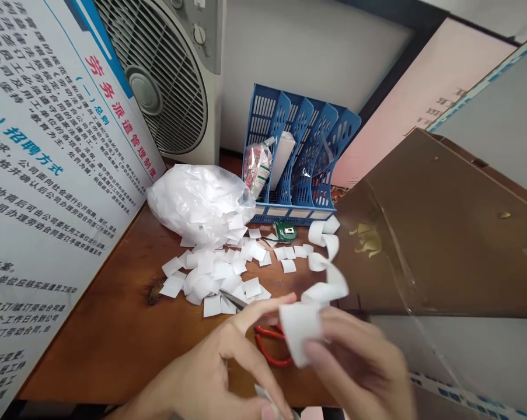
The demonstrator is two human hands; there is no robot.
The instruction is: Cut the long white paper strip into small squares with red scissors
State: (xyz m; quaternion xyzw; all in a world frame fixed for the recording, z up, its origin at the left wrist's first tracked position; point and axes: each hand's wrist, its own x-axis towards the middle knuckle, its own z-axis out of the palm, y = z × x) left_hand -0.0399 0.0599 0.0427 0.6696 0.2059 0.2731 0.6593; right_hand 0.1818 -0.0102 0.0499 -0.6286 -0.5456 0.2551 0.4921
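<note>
My right hand (362, 364), slightly blurred, pinches the near end of a curling white strip (327, 290) between thumb and fingers. The strip trails back in loops toward the brown box. My left hand (228, 356) is beside it, its index finger reaching toward the strip's end. Near the bottom edge, its thumb and another finger close on a small pale piece (267, 395), mostly hidden. Beneath my hands lie red-handled scissors (272, 357), partly covered, with a blade pointing into a pile of white square pieces (222, 271).
Behind the pile rests a stuffed white plastic bag (197, 195). A green tape measure (285, 231) sits before a blue file rack (289, 213). A fan (158, 81) and printed board (70, 175) stand left; a brown box (456, 233) is at right on the wooden table (101, 344).
</note>
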